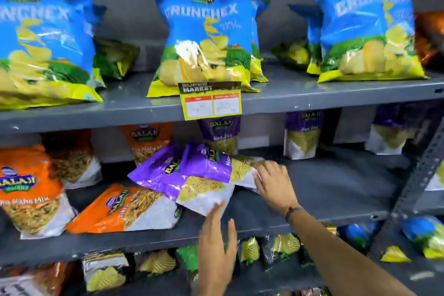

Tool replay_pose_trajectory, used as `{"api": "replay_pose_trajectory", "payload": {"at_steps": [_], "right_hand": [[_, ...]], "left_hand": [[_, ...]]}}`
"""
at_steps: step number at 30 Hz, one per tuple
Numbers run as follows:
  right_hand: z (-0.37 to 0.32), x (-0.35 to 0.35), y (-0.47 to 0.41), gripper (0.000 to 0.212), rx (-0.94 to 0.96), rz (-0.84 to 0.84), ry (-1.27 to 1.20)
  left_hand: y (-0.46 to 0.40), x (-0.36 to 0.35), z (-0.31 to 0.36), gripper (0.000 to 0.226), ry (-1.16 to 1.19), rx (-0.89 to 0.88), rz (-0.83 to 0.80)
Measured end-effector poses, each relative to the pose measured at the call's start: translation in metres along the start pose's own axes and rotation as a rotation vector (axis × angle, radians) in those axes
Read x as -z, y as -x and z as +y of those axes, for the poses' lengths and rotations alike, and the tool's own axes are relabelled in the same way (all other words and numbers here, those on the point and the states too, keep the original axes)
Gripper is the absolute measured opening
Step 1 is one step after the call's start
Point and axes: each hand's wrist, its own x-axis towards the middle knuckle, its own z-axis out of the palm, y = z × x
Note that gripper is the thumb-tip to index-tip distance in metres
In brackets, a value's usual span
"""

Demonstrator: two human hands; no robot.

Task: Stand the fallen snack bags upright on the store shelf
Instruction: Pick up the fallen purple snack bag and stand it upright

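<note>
On the middle shelf (312,202), my right hand (274,182) grips the white end of the upper purple bag (206,163); my left hand (216,230), fingers spread, touches the lower purple bag (192,190). Both lie tilted beside a fallen orange bag (125,209).

Snack bags, tags and hands on the shelves, counted

Three blue Crunchex bags stand at the front of the top shelf: left (43,50), middle (206,38), right (367,29), with further blue bags behind them too overlapped to count; one yellow price tag (211,101) hangs on that shelf's edge; on the middle shelf, two purple bags lie fallen (158,173) (206,166) and three purple bags stand at the back (219,134) (302,134) (390,134); four orange bags show there, one fallen (125,209) and three upright (26,190) (69,156) (146,139); two hands reach in, left (216,233) and right (274,182)
</note>
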Motion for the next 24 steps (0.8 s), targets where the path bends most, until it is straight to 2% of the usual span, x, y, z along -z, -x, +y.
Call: {"api": "replay_pose_trajectory", "payload": {"at_steps": [2, 3, 4, 6, 8, 10, 13, 17, 19, 22, 24], "right_hand": [[0.015, -0.022, -0.035, 0.028, -0.134, -0.099, -0.041], [0.022, -0.035, -0.056, 0.03, -0.21, -0.176, -0.081], [0.028, -0.042, -0.078, 0.03, -0.298, -0.326, -0.141], [0.04, -0.063, -0.115, 0.031, -0.362, -0.552, -0.282], [0.05, -0.084, -0.137, 0.034, -0.372, -0.731, -0.364], [0.056, -0.097, -0.145, 0.037, -0.335, -0.834, -0.406], [0.064, -0.112, -0.144, 0.039, -0.333, -0.948, -0.506], [0.083, -0.109, -0.134, 0.044, -0.235, -1.002, -0.617], [0.094, -0.102, -0.117, 0.047, -0.19, -1.017, -0.673], [0.115, -0.095, -0.081, 0.048, -0.303, -1.031, -0.786], [0.123, -0.084, -0.052, 0.04, -0.362, -0.988, -0.901]], "left_hand": [[-0.008, -0.028, -0.01, 0.014, 0.106, 0.201, 0.02], [-0.014, -0.04, -0.013, 0.016, 0.165, 0.314, 0.013], [-0.021, -0.05, -0.014, 0.018, 0.236, 0.438, 0.018], [-0.041, -0.071, -0.012, 0.013, 0.473, 0.682, 0.015], [-0.061, -0.091, -0.004, 0.011, 0.695, 0.881, 0.051], [-0.08, -0.106, -0.001, 0.017, 0.8, 0.976, 0.126], [-0.104, -0.131, -0.004, 0.024, 0.932, 1.036, 0.263], [-0.118, -0.155, -0.007, 0.014, 0.82, 0.991, 0.424], [-0.115, -0.159, -0.008, 0.017, 0.779, 0.956, 0.5], [-0.093, -0.166, -0.006, 0.007, 0.687, 0.912, 0.527], [-0.072, -0.166, -0.003, 0.015, 0.632, 0.874, 0.519]]}}
